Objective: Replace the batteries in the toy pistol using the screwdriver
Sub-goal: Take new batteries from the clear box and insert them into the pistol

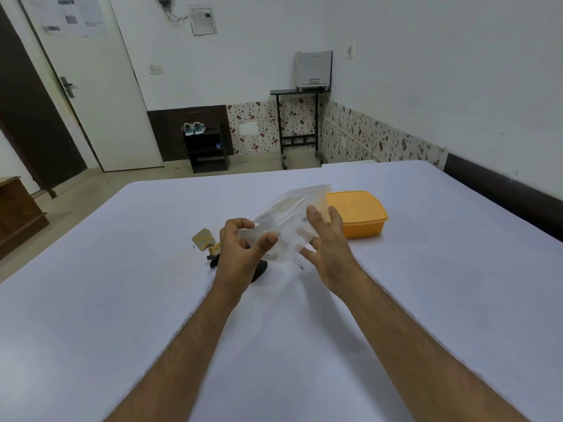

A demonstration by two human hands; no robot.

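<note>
Yellow box [361, 219] blocks right; sheet [122, 300] open left.

Two bare arms reach out from the bottom of the picture. No sleeves cover them up to the picture's edge. The left hand [240, 251] and right hand [327, 248] have bare fingers with short nails.
</note>
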